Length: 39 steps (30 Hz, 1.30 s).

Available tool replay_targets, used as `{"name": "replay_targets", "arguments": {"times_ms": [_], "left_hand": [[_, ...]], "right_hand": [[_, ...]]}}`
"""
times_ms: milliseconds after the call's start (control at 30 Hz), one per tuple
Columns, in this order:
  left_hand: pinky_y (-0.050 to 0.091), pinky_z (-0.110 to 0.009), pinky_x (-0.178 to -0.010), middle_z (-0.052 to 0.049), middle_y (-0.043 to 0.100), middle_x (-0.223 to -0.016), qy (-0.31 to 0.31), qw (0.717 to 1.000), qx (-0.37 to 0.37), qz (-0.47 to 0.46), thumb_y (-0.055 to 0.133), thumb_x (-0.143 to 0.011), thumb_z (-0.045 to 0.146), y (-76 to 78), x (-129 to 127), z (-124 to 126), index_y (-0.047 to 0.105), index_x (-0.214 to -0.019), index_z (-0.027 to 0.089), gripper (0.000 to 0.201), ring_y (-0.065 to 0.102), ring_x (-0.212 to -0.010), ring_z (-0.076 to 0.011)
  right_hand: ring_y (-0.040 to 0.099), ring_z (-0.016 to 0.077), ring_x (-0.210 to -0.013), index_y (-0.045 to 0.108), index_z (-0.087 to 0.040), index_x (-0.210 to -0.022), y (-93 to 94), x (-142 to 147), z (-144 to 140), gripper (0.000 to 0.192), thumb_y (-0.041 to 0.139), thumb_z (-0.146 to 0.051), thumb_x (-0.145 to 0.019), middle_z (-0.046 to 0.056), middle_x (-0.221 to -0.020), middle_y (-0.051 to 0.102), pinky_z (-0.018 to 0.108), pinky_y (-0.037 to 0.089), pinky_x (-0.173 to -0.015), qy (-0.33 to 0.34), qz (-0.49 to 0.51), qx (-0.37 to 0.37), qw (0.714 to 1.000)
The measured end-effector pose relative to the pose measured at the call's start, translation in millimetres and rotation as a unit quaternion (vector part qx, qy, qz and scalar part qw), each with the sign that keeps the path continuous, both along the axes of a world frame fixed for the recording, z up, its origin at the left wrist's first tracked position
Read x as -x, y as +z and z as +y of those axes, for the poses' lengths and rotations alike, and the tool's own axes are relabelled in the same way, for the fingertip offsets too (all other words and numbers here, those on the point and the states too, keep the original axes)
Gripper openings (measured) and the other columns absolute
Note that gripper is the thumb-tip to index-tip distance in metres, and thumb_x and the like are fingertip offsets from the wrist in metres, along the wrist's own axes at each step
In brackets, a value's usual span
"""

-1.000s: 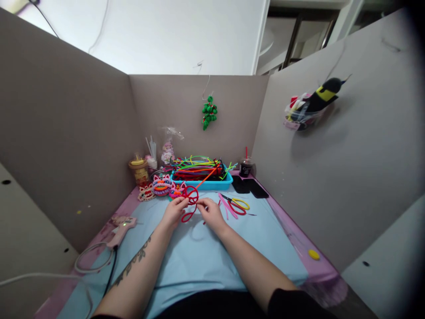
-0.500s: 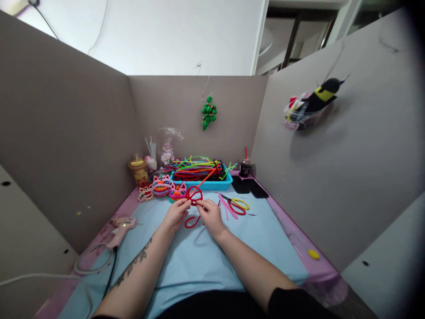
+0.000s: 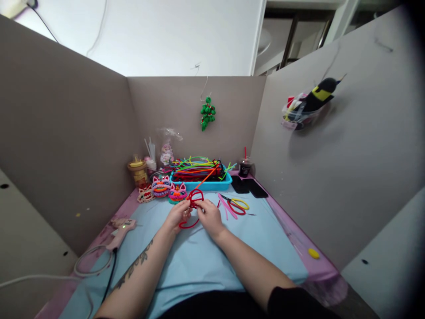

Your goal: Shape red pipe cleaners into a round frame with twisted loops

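Observation:
Both hands pinch a red pipe cleaner (image 3: 196, 193) bent into loops, held above the blue cloth (image 3: 206, 257). My left hand (image 3: 179, 215) grips its left side, fingers closed. From the right, my right hand (image 3: 209, 215) pinches the same piece with thumb and forefinger. A loose red end curls below, between the hands. Just beyond my left hand sits a pink and teal cat-eared pipe-cleaner figure (image 3: 177, 193). Scissors (image 3: 237, 204) with red and yellow handles lie to the right of my right hand, beside pink strips (image 3: 227, 206).
A blue tray (image 3: 199, 184) heaped with coloured pipe cleaners stands at the back. Two dark phones (image 3: 249, 186) and a lidded drink cup (image 3: 245, 167) are at the back right. A pink glue gun (image 3: 122, 234) with a cable lies left. Grey panels (image 3: 199, 110) enclose the table.
The red loops have turned and narrowed between my fingers. The loose end has swung left, and my left hand has rolled slightly. The surrounding things stay put.

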<state>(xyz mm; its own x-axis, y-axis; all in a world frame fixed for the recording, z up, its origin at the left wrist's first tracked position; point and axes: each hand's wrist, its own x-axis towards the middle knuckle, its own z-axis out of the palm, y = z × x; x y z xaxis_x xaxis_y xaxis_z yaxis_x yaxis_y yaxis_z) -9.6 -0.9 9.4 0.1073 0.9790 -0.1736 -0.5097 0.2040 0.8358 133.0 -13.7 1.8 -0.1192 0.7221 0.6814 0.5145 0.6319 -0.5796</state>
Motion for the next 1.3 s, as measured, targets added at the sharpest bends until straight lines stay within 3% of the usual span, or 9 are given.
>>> {"name": "replay_targets", "arguments": {"times_ms": [300,567,667,800,867,967,1100,1300], "left_hand": [[0.042,-0.013,-0.043,-0.001,0.061,-0.063,0.011,0.999,0.02,-0.035,0.066,-0.07,0.016,-4.5,1,3,0.062,-0.078,0.012,0.01,0.057,-0.053,-0.0063],[0.036,-0.013,-0.041,0.002,0.058,-0.06,0.001,0.999,0.0,-0.043,0.07,-0.065,0.015,1.2,4,0,0.059,-0.069,0.014,0.013,0.052,-0.051,-0.0055],[0.034,-0.015,-0.042,0.003,0.056,-0.058,0.013,1.0,-0.021,-0.017,0.074,-0.06,0.021,2.7,4,-2,0.058,-0.067,0.014,0.019,0.05,-0.05,-0.0057],[0.031,-0.017,-0.044,0.003,0.055,-0.06,0.064,0.992,-0.07,0.083,0.076,-0.056,0.031,2.9,2,-2,0.06,-0.07,0.015,0.027,0.046,-0.049,-0.0057],[0.028,-0.017,-0.043,0.004,0.054,-0.059,0.09,0.983,-0.091,0.132,0.076,-0.055,0.034,2.6,2,-1,0.06,-0.071,0.015,0.03,0.042,-0.047,-0.005],[0.026,-0.017,-0.044,0.004,0.053,-0.057,0.107,0.97,-0.125,0.18,0.074,-0.056,0.036,2.2,2,1,0.059,-0.069,0.015,0.03,0.039,-0.046,-0.0051],[0.033,-0.019,-0.051,0.002,0.055,-0.059,0.123,0.945,-0.176,0.247,0.071,-0.059,0.037,4.0,5,2,0.061,-0.069,0.015,0.026,0.044,-0.053,-0.0084],[0.037,-0.021,-0.061,0.0,0.057,-0.064,0.12,0.901,-0.248,0.335,0.067,-0.064,0.032,10.6,12,1,0.063,-0.066,0.016,0.017,0.048,-0.061,-0.0114]], "right_hand": [[0.053,0.0152,-0.073,0.066,-0.024,-0.103,-1.1,-1,2,0.036,0.046,-0.01,-0.077,0.004,-0.076,0.056,0.026,0.044,-0.067,0.027,-0.008,0.012,1.0],[0.053,0.014,-0.069,0.068,-0.022,-0.1,-4.7,8,5,0.035,0.047,-0.011,-0.074,0.003,-0.07,0.054,0.028,0.045,-0.068,0.112,0.113,0.102,0.982],[0.054,0.0139,-0.072,0.067,-0.022,-0.102,-1.9,8,5,0.037,0.047,-0.013,-0.073,0.003,-0.075,0.058,0.029,0.045,-0.073,0.136,0.141,0.14,0.971],[0.056,0.0145,-0.078,0.068,-0.022,-0.098,0.4,9,4,0.035,0.052,-0.015,-0.068,0.003,-0.085,0.064,0.029,0.044,-0.076,0.164,0.21,0.199,0.943],[0.053,0.0114,-0.062,0.068,-0.02,-0.098,0.9,10,3,0.035,0.054,-0.016,-0.066,0.0,-0.071,0.064,0.025,0.044,-0.063,0.183,0.262,0.264,0.91],[0.033,0.0046,-0.039,0.068,-0.015,-0.097,2.8,13,1,0.037,0.057,-0.016,-0.062,-0.005,-0.048,0.051,0.019,0.029,-0.042,0.22,0.347,0.379,0.829],[0.03,0.0035,-0.037,0.067,-0.011,-0.09,7.5,13,1,0.035,0.061,-0.012,-0.056,-0.006,-0.045,0.046,0.017,0.023,-0.036,0.254,0.451,0.465,0.719],[0.033,0.0026,-0.04,0.065,-0.01,-0.082,14.8,1,6,0.026,0.055,-0.004,-0.058,-0.004,-0.049,0.047,0.013,0.022,-0.035,0.3,0.512,0.544,0.593]]}}
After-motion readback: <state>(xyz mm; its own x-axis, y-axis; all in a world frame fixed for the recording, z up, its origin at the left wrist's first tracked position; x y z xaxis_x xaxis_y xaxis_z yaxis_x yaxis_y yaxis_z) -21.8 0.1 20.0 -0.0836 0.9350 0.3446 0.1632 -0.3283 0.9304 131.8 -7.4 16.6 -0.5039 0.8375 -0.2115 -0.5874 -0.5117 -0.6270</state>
